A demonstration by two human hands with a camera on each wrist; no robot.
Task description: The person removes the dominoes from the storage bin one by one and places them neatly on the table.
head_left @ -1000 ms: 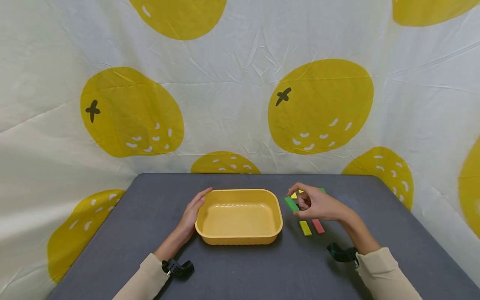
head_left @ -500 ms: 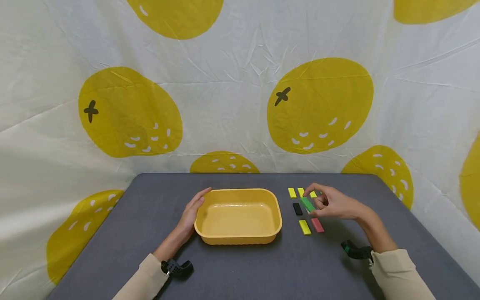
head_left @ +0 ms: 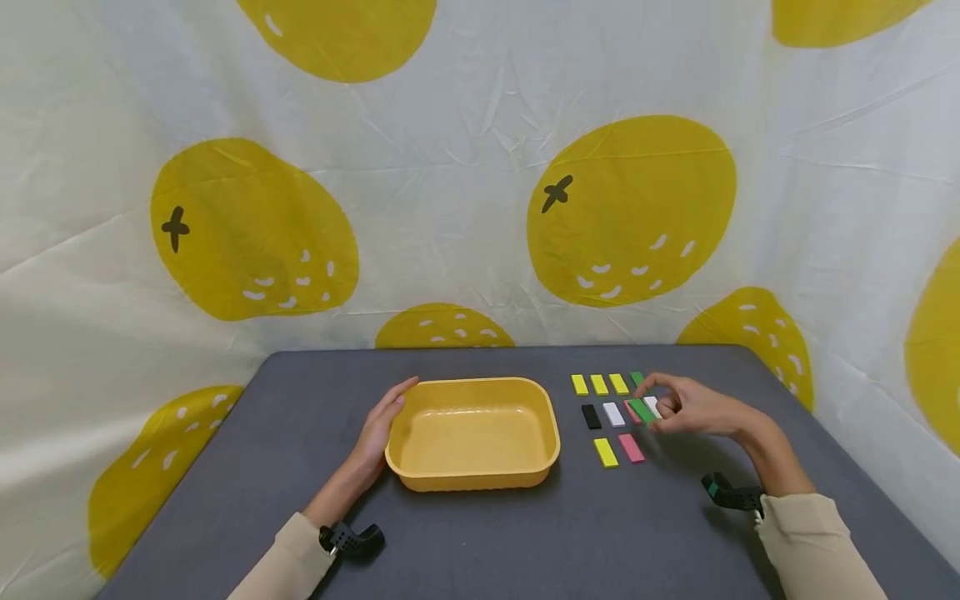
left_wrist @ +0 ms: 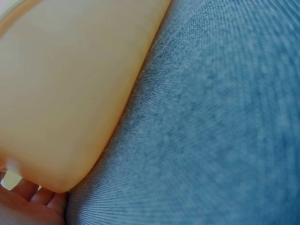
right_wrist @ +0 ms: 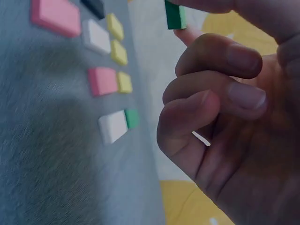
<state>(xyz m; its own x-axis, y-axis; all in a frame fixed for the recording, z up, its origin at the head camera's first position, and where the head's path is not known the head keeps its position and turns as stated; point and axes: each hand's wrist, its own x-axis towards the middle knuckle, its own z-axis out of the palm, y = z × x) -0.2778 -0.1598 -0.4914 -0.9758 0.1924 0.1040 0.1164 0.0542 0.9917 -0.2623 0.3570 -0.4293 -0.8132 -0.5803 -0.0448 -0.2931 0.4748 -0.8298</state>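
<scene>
My right hand point(head_left: 697, 407) pinches a small flat green block point(head_left: 642, 411) between thumb and index finger, above the rows of blocks; the other fingers are curled in the right wrist view. Partly hidden below it lie a pink block point(right_wrist: 102, 81) and a white block point(right_wrist: 113, 127). My left hand point(head_left: 380, 429) rests along the left side of a yellow rectangular tub point(head_left: 472, 481), its fingers fairly straight against the wall. Nothing lies inside the tub.
The back row holds several yellow blocks point(head_left: 598, 384) and a green one point(head_left: 637, 379). A black block point(head_left: 591, 417) and a white block point(head_left: 613, 414) lie in the middle row. In front are a yellow block point(head_left: 605, 452) and a pink block point(head_left: 631, 448) on the grey table point(head_left: 480, 550).
My right hand has moved rightward with the green block, away from the tub, uncovering blocks in the back and middle rows. The left hand stays on the tub.
</scene>
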